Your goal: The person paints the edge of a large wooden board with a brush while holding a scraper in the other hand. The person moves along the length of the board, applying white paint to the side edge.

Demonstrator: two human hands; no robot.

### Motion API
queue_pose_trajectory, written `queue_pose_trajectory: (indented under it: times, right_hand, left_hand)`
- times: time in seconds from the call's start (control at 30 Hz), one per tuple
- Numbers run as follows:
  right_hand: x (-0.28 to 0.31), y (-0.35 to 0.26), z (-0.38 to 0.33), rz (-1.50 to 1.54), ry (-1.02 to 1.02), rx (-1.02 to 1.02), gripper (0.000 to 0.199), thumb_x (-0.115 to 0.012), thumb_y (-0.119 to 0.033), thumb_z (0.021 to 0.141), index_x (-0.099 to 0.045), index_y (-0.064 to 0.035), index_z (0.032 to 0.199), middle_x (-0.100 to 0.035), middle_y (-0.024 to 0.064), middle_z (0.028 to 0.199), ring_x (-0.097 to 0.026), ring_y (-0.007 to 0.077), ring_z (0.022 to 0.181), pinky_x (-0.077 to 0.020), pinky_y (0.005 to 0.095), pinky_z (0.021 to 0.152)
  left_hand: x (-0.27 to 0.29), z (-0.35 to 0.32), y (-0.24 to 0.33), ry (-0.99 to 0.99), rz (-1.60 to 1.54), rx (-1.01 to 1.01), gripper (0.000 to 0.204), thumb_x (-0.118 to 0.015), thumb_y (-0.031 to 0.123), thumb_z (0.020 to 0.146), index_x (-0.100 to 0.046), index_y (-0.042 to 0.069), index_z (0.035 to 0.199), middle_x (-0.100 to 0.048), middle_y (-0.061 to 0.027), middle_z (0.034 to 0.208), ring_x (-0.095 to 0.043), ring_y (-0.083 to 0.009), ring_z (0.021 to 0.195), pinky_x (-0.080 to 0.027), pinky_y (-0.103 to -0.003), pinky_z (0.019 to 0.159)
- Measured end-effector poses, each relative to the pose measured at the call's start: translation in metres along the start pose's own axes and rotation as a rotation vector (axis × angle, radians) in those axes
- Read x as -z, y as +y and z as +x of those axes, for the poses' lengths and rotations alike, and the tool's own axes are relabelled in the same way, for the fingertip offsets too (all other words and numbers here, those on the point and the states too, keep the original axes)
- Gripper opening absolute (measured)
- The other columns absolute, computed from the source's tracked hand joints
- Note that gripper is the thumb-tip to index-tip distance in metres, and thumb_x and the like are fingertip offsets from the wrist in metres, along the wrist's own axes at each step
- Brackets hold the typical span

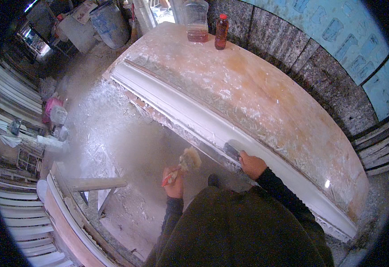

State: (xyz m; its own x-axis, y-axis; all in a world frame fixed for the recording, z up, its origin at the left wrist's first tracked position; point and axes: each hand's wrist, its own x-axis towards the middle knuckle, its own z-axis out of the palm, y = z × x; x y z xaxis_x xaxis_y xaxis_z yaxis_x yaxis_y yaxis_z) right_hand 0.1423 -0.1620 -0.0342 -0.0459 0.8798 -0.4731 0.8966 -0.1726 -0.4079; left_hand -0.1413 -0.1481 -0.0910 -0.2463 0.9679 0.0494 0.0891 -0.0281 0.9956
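Note:
A long white moulding [172, 97] with a stepped profile lies along the near edge of a curved, plaster-spattered tabletop [248, 84]. My right hand [253, 165] is closed round a dark, flat scraper [232, 150], its blade against or just over the moulding's near face; I cannot tell which. Off the table's near side, over the floor, my left hand [173, 182] grips a brush [190, 159] by its red handle. The brush's pale, bushy bristles point up and away from me, apart from the moulding.
At the table's far end stand a clear plastic jug [197, 27] with reddish liquid and a red-capped bottle [221, 32]. A blue barrel [110, 25] stands at the far left. Behind me on the left are a wooden trestle [97, 183] and stacked white strips [23, 213].

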Motion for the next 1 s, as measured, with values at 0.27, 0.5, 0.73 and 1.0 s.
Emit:
queue_pose_trajectory:
  times: [0.27, 0.5, 0.73, 1.0]
  right_hand:
    - [-0.031, -0.071, 0.104, 0.084, 0.313, 0.097, 0.024, -0.035, -0.022, 0.084, -0.038, -0.0009, 0.094, -0.055, 0.0218, 0.063, -0.055, 0.0404, 0.063, -0.042, 0.05, 0.057]
    - [-0.02, -0.031, 0.065, 0.043, 0.174, 0.184, 0.023, -0.034, -0.024, 0.085, -0.04, -0.0042, 0.095, -0.056, 0.0158, 0.059, -0.053, 0.0295, 0.042, -0.0448, 0.0421, 0.048]
    - [-0.012, -0.061, 0.077, -0.11, 0.238, 0.161, 0.022, -0.037, -0.021, 0.083, -0.04, -0.0019, 0.093, -0.055, 0.0194, 0.057, -0.055, 0.0343, 0.05, -0.0433, 0.0464, 0.049]
    - [0.072, -0.203, 0.11, 0.258, 0.115, 0.299, 0.026, -0.036, -0.016, 0.081, -0.043, 0.0038, 0.095, -0.057, 0.0251, 0.071, -0.058, 0.0387, 0.068, -0.044, 0.0478, 0.064]
  left_hand:
    - [0.011, -0.006, -0.007, 0.002, 0.07, -0.072, 0.011, -0.063, 0.005, 0.068, -0.057, 0.003, 0.076, -0.053, -0.0062, 0.077, -0.051, -0.0168, 0.072, -0.041, -0.027, 0.065]
    - [0.033, -0.021, -0.017, 0.136, -0.07, 0.062, 0.007, -0.063, 0.006, 0.069, -0.058, 0.003, 0.074, -0.055, -0.0068, 0.077, -0.052, -0.0164, 0.075, -0.041, -0.027, 0.067]
    - [0.053, -0.025, -0.014, 0.165, 0.09, 0.01, 0.008, -0.062, 0.006, 0.07, -0.057, 0.003, 0.076, -0.055, -0.006, 0.078, -0.052, -0.0151, 0.073, -0.041, -0.026, 0.066]
    - [0.05, -0.021, 0.025, 0.176, 0.1, 0.058, 0.009, -0.062, 0.005, 0.071, -0.053, 0.003, 0.073, -0.05, -0.0019, 0.073, -0.047, -0.0109, 0.069, -0.04, -0.024, 0.062]
